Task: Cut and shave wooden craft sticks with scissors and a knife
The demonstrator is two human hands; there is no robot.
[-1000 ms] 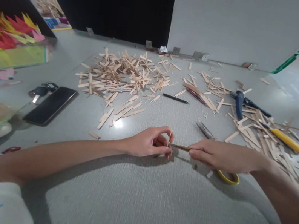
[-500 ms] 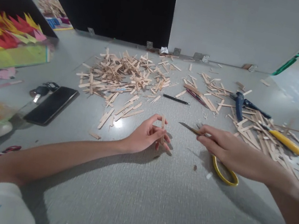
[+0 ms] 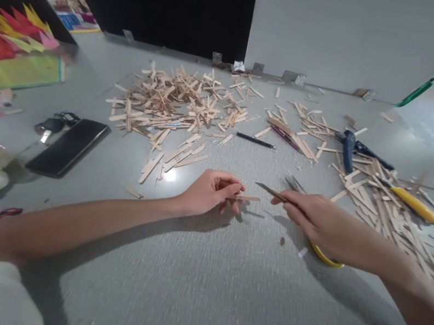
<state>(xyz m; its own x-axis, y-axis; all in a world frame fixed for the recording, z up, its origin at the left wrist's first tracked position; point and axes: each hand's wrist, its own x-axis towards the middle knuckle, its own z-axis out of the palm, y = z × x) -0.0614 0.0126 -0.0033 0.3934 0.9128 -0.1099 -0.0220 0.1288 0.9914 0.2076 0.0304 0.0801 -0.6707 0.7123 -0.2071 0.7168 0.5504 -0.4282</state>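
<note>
left hand (image 3: pixel 209 191) fingers curled, pinching a short wooden stick (image 3: pixel 245 198) that lies flat, pointing to 3 o'clock | right hand (image 3: pixel 318 219) closed round yellow-handled scissors (image 3: pixel 298 215), blades aimed at 9 o'clock, tip just short of the stick | big stick pile (image 3: pixel 171 104) at 11 o'clock, black phone (image 3: pixel 66 146) out at 9 on the grey table (image 3: pixel 195 292)

**Stick and scissors over the desk**

A short, flat, pale wooden stick (image 3: pixel 245 198) lies nearly level just above the grey desk (image 3: pixel 195 292), one end pinched in the left hand (image 3: pixel 209 191), the free end pointing right. Close beside that end, not touching it, are the thin metal blades of the scissors (image 3: pixel 274 193), gripped in the right hand (image 3: pixel 315 220); their yellow handle loop shows beneath it.
</note>
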